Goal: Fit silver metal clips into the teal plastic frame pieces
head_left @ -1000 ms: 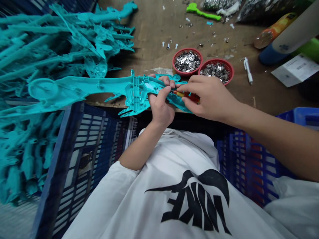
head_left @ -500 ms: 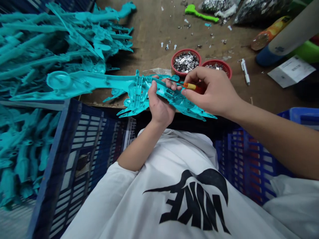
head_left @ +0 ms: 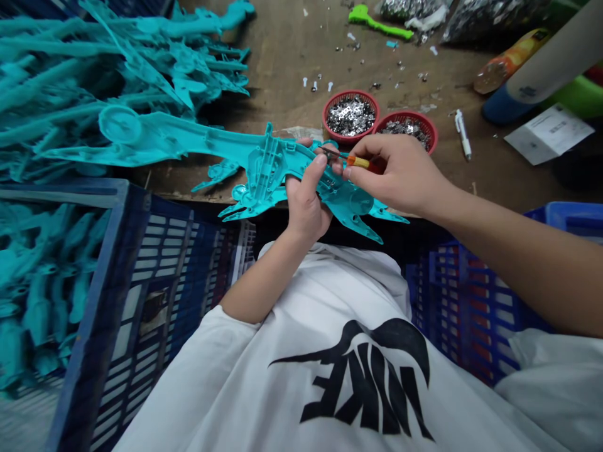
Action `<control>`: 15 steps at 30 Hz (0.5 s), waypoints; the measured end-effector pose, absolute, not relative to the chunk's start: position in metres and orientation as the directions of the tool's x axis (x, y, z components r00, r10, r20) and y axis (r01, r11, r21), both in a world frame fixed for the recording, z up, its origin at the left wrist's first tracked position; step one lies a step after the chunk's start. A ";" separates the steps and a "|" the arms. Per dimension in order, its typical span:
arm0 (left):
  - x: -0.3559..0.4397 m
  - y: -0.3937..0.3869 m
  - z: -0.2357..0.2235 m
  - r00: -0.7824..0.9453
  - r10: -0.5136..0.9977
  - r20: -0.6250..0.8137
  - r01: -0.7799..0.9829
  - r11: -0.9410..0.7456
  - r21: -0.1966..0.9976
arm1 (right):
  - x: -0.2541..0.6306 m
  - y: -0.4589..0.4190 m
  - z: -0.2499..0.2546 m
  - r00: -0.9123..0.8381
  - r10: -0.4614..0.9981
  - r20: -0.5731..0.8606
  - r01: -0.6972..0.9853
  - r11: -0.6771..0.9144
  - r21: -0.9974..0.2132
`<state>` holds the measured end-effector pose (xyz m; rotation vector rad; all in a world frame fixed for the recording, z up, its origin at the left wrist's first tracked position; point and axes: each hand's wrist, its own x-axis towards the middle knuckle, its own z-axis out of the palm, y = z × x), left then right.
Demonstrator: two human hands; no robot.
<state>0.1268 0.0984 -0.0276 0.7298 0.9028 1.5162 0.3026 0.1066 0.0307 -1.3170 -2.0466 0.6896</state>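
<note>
My left hand is wrapped round the middle of a long teal plastic part, holding it over the table's front edge. The part's round end reaches left toward a heap of like parts; its spiky end sticks out to the right below my other hand. My right hand pinches a small screwdriver with an orange and red handle. The tool's thin tip rests on the teal part just beside my left thumb.
A big heap of teal plastic parts fills the table's left. Two red baskets of small metal pieces stand just behind my hands. A white pen, a paper slip and bottles lie right. Blue crates flank my lap.
The teal part has swung so its round end points further up-left and its spiky right end shows below my right hand. My right hand shifted the screwdriver slightly up onto the part.
</note>
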 end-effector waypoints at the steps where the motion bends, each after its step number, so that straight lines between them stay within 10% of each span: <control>1: 0.126 0.099 -0.027 -0.140 0.989 -0.046 -0.511 -0.033 0.859 | 0.302 0.107 0.031 -0.320 0.926 0.199 0.601 0.361 -0.712; 15: 0.129 0.098 -0.032 -0.111 0.994 -0.004 -0.568 -0.060 0.821 | 0.302 0.113 0.031 -0.244 0.963 0.119 0.350 0.201 -0.915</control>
